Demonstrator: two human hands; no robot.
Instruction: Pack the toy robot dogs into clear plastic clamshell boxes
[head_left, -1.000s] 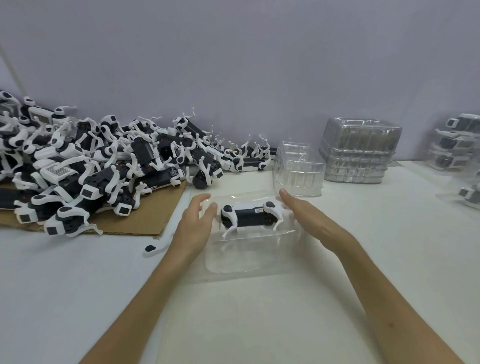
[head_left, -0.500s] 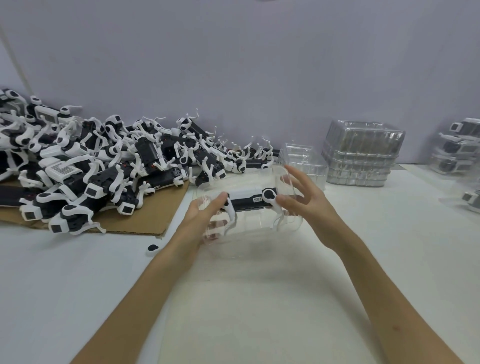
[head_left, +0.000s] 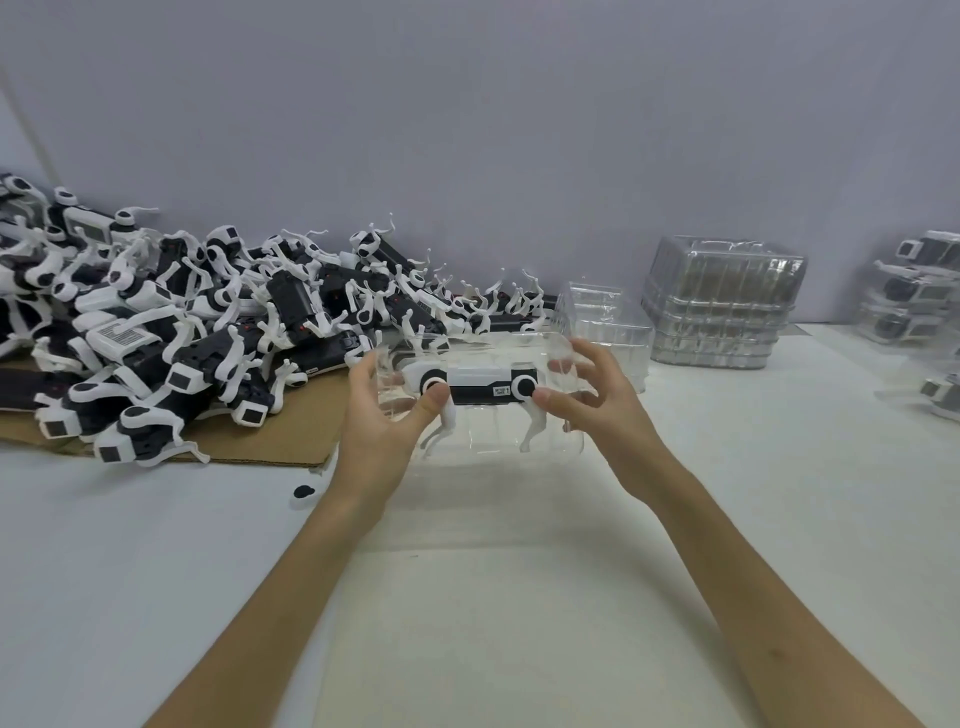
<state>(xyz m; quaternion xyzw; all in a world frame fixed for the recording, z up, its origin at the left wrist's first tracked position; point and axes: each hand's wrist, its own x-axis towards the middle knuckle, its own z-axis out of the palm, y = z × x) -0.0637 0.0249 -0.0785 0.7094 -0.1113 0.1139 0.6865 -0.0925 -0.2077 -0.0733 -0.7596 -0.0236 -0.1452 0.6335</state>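
Note:
A clear plastic clamshell box (head_left: 483, 431) is held up above the white table, closed around a black-and-white toy robot dog (head_left: 478, 387) that stands upright inside, legs down. My left hand (head_left: 382, 423) grips the box's left end, thumb on the front by the dog's shoulder. My right hand (head_left: 592, 402) grips the right end, thumb on the front and fingers curled over the top. A big heap of loose toy robot dogs (head_left: 171, 332) lies on brown cardboard (head_left: 270, 447) at the left.
A stack of empty clear clamshells (head_left: 719, 306) stands at the back right, with a smaller clear stack (head_left: 605, 317) just behind my right hand. Packed boxes (head_left: 914, 296) sit at the far right. A small black-and-white loose part (head_left: 304, 491) lies on the table by my left wrist.
The clamshell with the dog lay flat on the table; both hands folded it shut, lifted it and turned it upright so the dog now stands facing me.

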